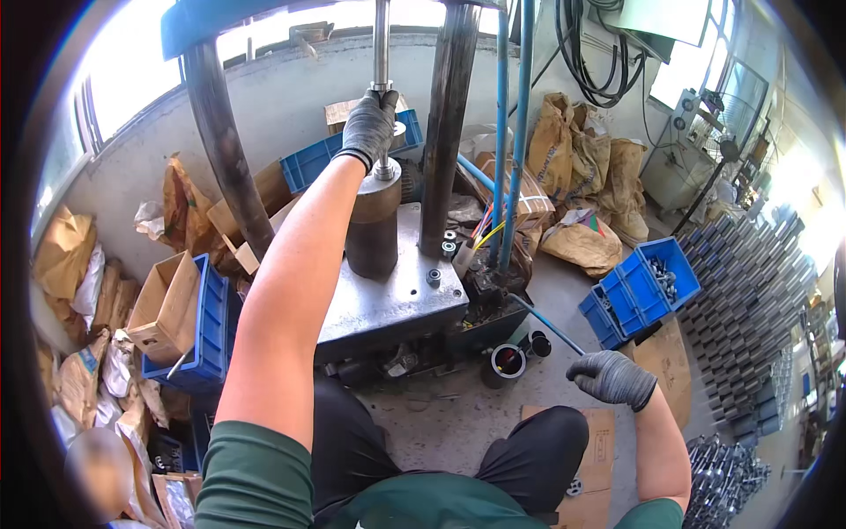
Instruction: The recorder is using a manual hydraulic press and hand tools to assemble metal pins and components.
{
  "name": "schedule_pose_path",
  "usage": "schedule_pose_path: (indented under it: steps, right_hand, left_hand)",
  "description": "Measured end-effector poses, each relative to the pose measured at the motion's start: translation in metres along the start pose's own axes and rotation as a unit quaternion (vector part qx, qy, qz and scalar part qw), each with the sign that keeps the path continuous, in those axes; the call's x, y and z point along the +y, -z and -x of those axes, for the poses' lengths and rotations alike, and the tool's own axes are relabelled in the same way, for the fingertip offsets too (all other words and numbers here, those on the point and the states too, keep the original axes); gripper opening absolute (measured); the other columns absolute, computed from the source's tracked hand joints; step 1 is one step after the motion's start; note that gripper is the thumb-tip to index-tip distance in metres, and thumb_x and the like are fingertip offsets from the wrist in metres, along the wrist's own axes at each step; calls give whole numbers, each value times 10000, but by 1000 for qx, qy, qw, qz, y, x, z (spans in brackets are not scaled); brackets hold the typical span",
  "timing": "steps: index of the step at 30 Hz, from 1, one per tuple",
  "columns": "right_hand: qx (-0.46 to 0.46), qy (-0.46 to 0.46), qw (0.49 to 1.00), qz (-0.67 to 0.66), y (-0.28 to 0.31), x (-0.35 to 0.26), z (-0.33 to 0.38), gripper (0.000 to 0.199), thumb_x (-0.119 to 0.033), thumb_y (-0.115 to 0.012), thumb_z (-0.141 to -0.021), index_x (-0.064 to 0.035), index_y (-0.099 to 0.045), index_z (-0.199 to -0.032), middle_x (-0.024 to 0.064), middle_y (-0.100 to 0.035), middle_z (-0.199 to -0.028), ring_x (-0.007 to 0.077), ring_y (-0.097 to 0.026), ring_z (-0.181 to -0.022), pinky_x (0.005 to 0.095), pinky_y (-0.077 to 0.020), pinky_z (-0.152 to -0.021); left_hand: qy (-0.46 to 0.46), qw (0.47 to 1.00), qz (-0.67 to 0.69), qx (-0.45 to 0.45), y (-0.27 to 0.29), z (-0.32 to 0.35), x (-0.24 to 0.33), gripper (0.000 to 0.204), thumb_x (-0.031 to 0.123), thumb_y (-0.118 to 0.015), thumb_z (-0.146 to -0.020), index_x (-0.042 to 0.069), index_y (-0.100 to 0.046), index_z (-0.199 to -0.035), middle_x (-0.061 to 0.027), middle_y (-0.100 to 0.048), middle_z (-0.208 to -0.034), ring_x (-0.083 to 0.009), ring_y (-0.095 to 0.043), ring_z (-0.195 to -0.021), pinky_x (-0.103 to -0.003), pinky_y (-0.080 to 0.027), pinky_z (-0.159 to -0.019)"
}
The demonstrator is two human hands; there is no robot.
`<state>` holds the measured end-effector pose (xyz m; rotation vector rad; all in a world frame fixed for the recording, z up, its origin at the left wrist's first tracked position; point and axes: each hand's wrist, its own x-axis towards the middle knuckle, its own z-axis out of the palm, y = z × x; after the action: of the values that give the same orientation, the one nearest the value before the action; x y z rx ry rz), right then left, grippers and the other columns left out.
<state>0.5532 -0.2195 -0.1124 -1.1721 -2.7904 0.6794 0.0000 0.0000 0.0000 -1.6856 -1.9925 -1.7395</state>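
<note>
My left hand (370, 123), in a dark grey glove, reaches far forward and grips the vertical steel rod (381, 44) just above a rusty brown cylinder (372, 227) that stands upright on the grey steel press plate (388, 300). My right hand (610, 377), also gloved, hangs low at the right with fingers curled; a thin blue rod (546, 324) runs up to it, and whether the fingers grip it I cannot tell. Two dark columns (445, 123) rise from the plate.
Blue crates (639, 286) with metal parts sit on the floor at right. Stacked steel tubes (749, 291) fill the far right. Another blue crate with a cardboard box (167, 304) stands at left among paper sacks (62, 251). A short black tube (508, 361) lies by the press base.
</note>
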Motion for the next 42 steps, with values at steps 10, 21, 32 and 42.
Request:
schedule_pose_path:
  steps: [10,21,32,42]
  right_hand:
    - [-54,-17,998,17,0,5,1,244,-235,-658,-912,-96,-765,-1081,159,-747,-1023,373,-704,-962,437,-569,-853]
    - [-22,-66,991,-117,1,-2,0,264,-170,-689,-906,-61,-752,-1138,171,-759,-1023,352,-729,-934,418,-583,-857]
    - [43,-76,987,-132,2,4,-6,229,-118,-675,-925,-42,-743,-1131,176,-755,-1004,326,-734,-928,392,-580,-848]
    - [523,72,832,171,85,-15,-109,71,-114,-676,-934,-45,-662,-922,183,-680,-843,397,-682,-812,461,-556,-720]
  left_hand:
    - [0,999,41,-1,0,10,8,447,473,-527,-1070,53,-628,-1184,-153,-713,-836,-321,-714,-786,-462,-552,-726]
    - [-6,999,45,-10,6,18,16,412,401,-537,-1093,3,-616,-1160,-70,-658,-775,-175,-662,-717,-346,-552,-667]
    - [-7,999,40,-7,5,17,13,443,450,-525,-1081,30,-634,-1171,-103,-705,-826,-239,-700,-772,-396,-560,-719]
    - [-5,998,56,5,6,21,12,508,514,-518,-1067,32,-653,-1157,-114,-741,-845,-255,-737,-810,-402,-569,-762]
